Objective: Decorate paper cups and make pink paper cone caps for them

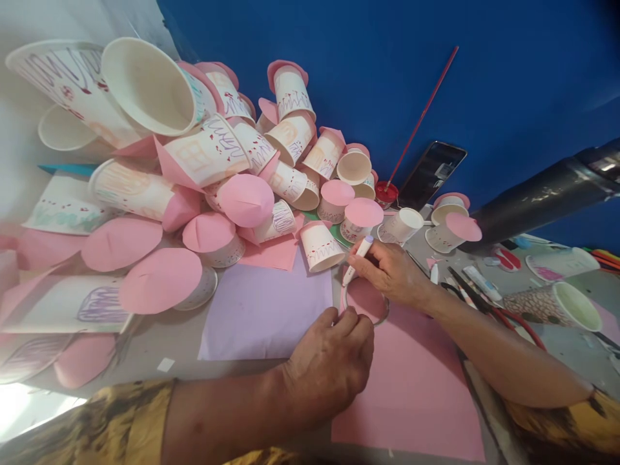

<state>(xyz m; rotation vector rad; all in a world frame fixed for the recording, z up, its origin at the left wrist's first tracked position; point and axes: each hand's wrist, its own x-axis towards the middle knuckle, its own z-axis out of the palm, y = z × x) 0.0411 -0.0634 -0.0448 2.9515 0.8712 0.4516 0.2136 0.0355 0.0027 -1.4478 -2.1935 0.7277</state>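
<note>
My right hand (390, 274) is closed around a white marker (352, 266) with a lilac end, its tip pointing down at the left edge of a thin round ring (386, 314). The ring lies on a sheet of pink paper (411, 381), and pink shows through its middle. My left hand (334, 355) is closed, with curled fingertips pressed at the near left edge of the ring. Those fingertips are partly hidden. Under and beside my left wrist lies a lilac sheet (271, 310). A decorated paper cup (320, 247) leans just beyond the marker.
Many decorated cups with pink paper tops (159, 281) are heaped at the left and back. Against the blue wall (339, 32) lean a phone (431, 174) and a red stick (421, 119). Red-handled scissors (518, 326) and a patterned cup (533, 303) lie right, near a black pipe (533, 194).
</note>
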